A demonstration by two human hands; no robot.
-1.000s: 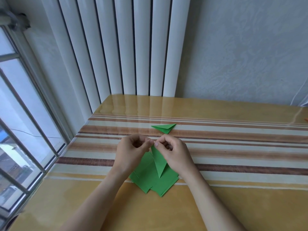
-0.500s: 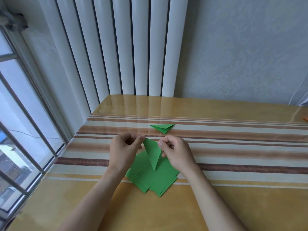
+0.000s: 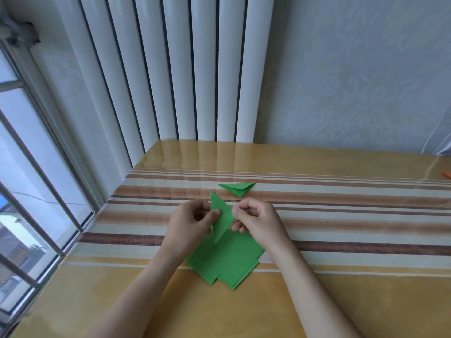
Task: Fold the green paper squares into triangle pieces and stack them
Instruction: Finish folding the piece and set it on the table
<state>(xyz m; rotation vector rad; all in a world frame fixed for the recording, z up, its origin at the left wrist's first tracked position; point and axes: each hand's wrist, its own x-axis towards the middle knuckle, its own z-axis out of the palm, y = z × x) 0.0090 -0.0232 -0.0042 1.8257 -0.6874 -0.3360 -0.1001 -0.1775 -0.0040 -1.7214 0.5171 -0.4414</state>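
Green folded triangle point(image 3: 222, 217), no writing

A glossy yellow table point(image 3: 366, 301) with a striped brown runner point(image 3: 353, 211) is set against a white column radiator point(image 3: 170, 69), a textured wall point(image 3: 353, 69) and a barred window point(image 3: 29, 179).

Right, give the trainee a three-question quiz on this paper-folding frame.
1. True or false: both hands pinch the folded green piece.
2. Where does the finished triangle lie? A) beyond the hands B) on the pile of green squares
3. Fill in: the left hand and right hand hold the piece above the ____.

Key: 1 true; 2 A; 3 pile of green squares.
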